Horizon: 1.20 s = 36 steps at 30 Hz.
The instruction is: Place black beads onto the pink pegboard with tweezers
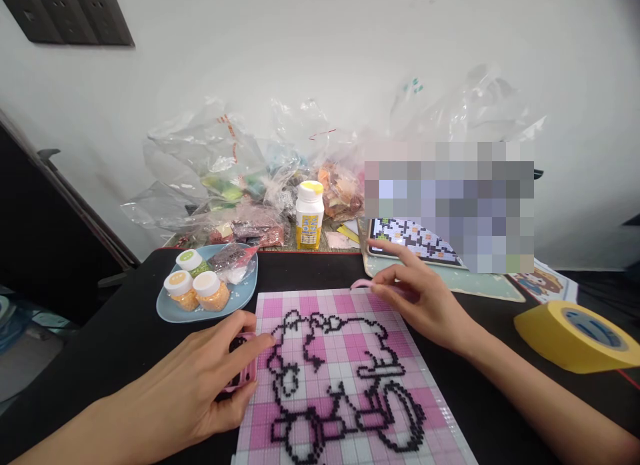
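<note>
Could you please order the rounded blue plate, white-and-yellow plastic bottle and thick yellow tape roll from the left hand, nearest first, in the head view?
From the left hand:
1. Blue plate, just beyond it, at left.
2. White bottle, farther back, near the middle.
3. Yellow tape roll, at the far right.

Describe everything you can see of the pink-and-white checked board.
The board looks like thin plastic, checked in pinks and white with a fine grid. Black beads form a cartoon outline with two wheel-like rounds. It lies flat on the black tabletop, its near edge out of frame. The left grip, around a pink box, overlaps its left edge; the right grip is at its far right corner. Contact is unclear.
</note>
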Each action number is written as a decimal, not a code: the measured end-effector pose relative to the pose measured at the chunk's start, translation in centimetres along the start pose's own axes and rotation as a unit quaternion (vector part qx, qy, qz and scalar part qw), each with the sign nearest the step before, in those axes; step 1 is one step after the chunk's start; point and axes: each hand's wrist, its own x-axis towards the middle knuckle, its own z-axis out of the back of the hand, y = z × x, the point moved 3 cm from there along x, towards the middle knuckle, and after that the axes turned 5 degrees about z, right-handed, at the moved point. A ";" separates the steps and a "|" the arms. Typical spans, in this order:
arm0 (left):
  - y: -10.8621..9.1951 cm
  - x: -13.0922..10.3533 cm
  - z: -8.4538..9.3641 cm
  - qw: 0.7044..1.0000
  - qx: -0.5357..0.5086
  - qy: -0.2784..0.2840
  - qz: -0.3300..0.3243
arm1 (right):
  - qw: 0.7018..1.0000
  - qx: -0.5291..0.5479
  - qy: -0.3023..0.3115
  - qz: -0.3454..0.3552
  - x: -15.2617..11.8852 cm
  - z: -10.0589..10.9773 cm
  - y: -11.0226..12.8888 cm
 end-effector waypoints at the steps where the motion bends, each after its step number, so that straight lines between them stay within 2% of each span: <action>1: 0.0 0.0 0.0 1.000 -0.003 0.004 -0.003 | 0.999 0.015 0.028 0.006 -0.1 -0.3 0.5; 3: 0.1 -0.1 0.1 1.000 -0.006 0.007 -0.006 | 0.997 0.038 0.068 0.020 -0.4 -0.7 1.4; 6: 0.2 -0.1 0.1 1.000 -0.006 0.010 -0.004 | 0.994 0.042 0.089 0.039 -0.6 -1.0 1.9; 11: 0.1 0.0 0.0 1.000 -0.008 0.000 -0.004 | 0.994 0.036 0.089 0.054 -0.5 -0.9 1.9; 17: 0.0 -0.5 -1.2 0.997 -0.019 -0.062 0.042 | 0.995 0.044 0.080 0.047 -0.4 -0.9 1.8; 24: 0.3 -0.6 -1.5 0.998 0.035 -0.042 0.041 | 0.996 0.041 0.070 0.036 -0.4 -0.8 1.7; 30: 0.7 -0.4 -1.1 0.997 0.074 -0.014 0.002 | 0.999 0.000 0.016 0.040 -0.1 -0.1 0.9; 36: 0.6 -0.4 -1.1 0.993 0.118 -0.024 -0.008 | 0.996 -0.052 -0.065 0.013 0.9 1.5 -1.7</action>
